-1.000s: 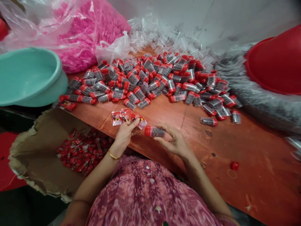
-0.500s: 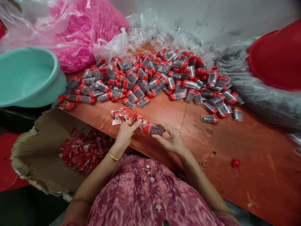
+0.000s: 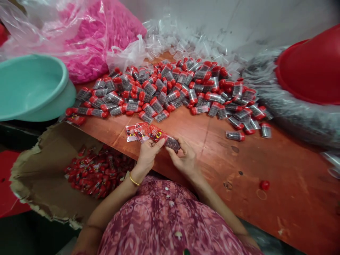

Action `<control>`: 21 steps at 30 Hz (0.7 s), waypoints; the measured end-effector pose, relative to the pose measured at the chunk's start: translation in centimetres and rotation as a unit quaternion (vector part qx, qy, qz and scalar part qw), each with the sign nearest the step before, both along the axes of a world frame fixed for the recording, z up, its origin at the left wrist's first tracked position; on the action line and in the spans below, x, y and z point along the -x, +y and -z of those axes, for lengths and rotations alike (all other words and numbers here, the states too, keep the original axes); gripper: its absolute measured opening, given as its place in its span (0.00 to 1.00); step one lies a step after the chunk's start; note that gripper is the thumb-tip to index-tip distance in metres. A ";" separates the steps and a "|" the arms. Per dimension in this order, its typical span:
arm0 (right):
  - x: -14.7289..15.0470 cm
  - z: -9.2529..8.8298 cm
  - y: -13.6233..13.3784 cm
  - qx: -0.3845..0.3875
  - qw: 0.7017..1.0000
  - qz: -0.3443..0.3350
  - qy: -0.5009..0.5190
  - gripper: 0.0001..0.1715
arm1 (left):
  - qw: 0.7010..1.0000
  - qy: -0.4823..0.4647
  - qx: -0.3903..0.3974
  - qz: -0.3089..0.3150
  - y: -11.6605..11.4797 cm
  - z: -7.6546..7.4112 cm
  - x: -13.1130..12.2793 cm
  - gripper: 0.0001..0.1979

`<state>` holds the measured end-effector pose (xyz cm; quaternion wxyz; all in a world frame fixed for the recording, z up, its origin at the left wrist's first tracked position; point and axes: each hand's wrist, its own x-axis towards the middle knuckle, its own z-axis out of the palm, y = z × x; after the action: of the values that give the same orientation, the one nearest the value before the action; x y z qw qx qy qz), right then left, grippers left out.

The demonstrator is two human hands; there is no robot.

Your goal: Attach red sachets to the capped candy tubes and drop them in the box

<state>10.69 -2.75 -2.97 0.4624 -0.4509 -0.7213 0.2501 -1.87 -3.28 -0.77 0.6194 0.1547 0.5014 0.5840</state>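
Near the table's front edge, my left hand [image 3: 149, 153] pinches a small red printed sleeve [image 3: 157, 134] between thumb and fingers. My right hand [image 3: 184, 157] grips a clear tube of dark pellets [image 3: 172, 143] by its right end. The tube's left end meets the sleeve and its red cap is hidden there; how far it sits inside I cannot tell. Beside my left fingers lie a couple more flat red sleeves [image 3: 131, 132]. Beyond my hands spreads a big heap of red-capped tubes [image 3: 156, 104], filled with dark pellets.
A cardboard box [image 3: 47, 177] below the table at left holds many red wrapped pieces [image 3: 98, 173]. At left stand a teal basin [image 3: 34, 88] and a bag of pink pieces [image 3: 90, 39]. A red basin [image 3: 310, 71] rests on a plastic bag at right. A red cap [image 3: 265, 185] lies nearer.
My right hand has moved left with the tube, bringing its capped end to the red sleeve. My left hand has shifted slightly right and still pinches the sleeve.
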 end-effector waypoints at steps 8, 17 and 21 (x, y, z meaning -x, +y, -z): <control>1.5 -0.5 -0.1 0.071 0.997 -0.018 0.014 0.15 | 1.000 -0.005 -0.016 0.023 0.5 -0.7 0.8 0.15; 1.9 0.6 0.2 0.084 0.994 -0.015 0.066 0.22 | 0.997 0.049 -0.053 0.022 0.5 -0.5 0.0 0.14; 0.9 0.7 0.5 0.164 0.973 -0.109 0.117 0.24 | 0.999 0.013 -0.024 0.038 0.7 -0.8 1.2 0.15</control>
<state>9.79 -2.25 -3.72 0.4332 -0.4065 -0.6560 0.4656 -3.09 -2.53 0.00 0.6306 0.1962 0.4895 0.5694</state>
